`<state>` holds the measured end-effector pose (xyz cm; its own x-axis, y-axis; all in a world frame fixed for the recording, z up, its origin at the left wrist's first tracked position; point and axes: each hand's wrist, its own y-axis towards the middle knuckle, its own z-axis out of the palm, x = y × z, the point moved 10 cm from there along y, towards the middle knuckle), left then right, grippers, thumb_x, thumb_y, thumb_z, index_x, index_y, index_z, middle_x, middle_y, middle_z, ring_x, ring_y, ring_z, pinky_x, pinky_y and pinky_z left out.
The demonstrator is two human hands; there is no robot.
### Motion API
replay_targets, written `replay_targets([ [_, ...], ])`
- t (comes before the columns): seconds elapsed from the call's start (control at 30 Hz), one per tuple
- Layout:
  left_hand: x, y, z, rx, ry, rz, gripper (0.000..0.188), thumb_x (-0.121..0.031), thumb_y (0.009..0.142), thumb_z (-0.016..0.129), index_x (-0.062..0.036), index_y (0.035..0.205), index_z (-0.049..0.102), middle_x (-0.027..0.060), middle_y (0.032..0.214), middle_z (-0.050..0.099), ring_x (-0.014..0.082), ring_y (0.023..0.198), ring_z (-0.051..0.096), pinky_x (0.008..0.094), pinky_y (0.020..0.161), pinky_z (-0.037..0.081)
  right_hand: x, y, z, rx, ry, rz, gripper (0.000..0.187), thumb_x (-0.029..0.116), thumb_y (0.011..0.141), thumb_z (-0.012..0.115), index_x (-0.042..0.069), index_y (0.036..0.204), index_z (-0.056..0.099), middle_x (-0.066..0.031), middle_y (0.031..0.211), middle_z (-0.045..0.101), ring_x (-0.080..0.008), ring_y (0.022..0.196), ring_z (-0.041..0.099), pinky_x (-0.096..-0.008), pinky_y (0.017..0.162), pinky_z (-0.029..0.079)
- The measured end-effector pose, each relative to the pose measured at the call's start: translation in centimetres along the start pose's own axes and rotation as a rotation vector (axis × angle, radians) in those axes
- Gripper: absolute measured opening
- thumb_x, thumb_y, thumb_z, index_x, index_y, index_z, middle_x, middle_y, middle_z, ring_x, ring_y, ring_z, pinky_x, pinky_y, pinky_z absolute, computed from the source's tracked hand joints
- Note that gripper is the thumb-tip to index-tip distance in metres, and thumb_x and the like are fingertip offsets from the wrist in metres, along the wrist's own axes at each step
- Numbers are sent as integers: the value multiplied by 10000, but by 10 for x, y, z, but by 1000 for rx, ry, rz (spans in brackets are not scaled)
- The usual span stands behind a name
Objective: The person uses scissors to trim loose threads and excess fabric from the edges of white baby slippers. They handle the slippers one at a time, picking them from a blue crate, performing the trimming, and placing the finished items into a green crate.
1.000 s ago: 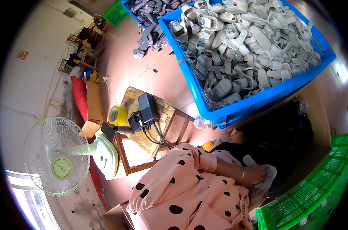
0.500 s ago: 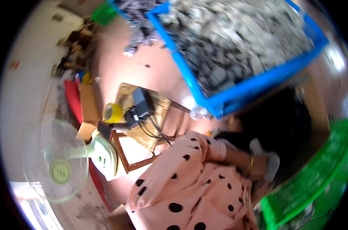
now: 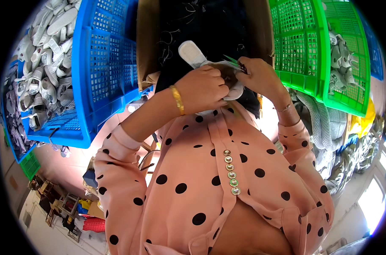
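Note:
My left hand (image 3: 203,89) is closed around a small white shoe upper (image 3: 192,52), whose rounded strap sticks out toward the far side. Its lower part is mostly covered by my fingers. My right hand (image 3: 261,76) is closed on a pair of thread snips (image 3: 233,62), with thin pointed blades reaching over the shoe upper's edge. Both hands are close together in front of my chest. Below and beyond them lies black cloth (image 3: 188,25) strewn with loose thread ends.
Cardboard walls (image 3: 148,42) flank the black cloth. A blue crate (image 3: 103,59) on the left holds many pale shoe uppers (image 3: 48,80). Green crates (image 3: 299,42) stand on the right, with grey uppers (image 3: 340,59) in one. Grey fabric pieces (image 3: 322,123) and a yellow bag (image 3: 365,121) lie nearby.
My view has swung from the fan and stool at the left back to my own front. Both hands now show clearly at the shoe upper, and the snips have come into sight.

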<state>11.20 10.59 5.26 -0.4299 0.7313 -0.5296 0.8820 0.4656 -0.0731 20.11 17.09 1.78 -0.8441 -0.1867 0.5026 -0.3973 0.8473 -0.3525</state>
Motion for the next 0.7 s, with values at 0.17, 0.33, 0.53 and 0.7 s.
replay_targets([
  [0.17, 9, -25, -45, -418, 1, 0, 166, -166, 798, 685, -101, 948, 715, 28, 1100, 637, 242, 1173, 517, 388, 973, 409, -20, -15, 17, 35, 320, 91, 206, 163, 817, 545, -41, 815, 572, -160, 651, 635, -279, 602, 645, -349, 591, 504],
  [0.33, 21, -10, -44, -453, 115, -155, 134, -211, 763, 703, -134, 863, 750, -10, 1148, 641, 202, 1203, 478, 374, 978, 359, -27, -17, 26, -16, 515, 66, 179, 123, 843, 522, -53, 825, 549, -152, 632, 638, -186, 579, 655, -301, 570, 502],
  [0.53, 25, 14, -38, -191, 368, -250, 154, -259, 740, 712, -189, 864, 771, -35, 1128, 648, 165, 1174, 475, 354, 971, 338, -33, -18, 31, -40, 588, 98, 208, 159, 862, 542, -49, 856, 552, -144, 630, 634, -203, 575, 649, -311, 561, 496],
  [0.7, 30, 15, -43, -402, 295, -97, 142, -271, 737, 709, -189, 837, 770, -48, 1009, 671, 142, 1091, 501, 333, 962, 341, -33, -16, 31, -37, 530, 65, 226, 189, 867, 549, -36, 875, 565, -135, 627, 630, -223, 566, 639, -319, 554, 486],
])
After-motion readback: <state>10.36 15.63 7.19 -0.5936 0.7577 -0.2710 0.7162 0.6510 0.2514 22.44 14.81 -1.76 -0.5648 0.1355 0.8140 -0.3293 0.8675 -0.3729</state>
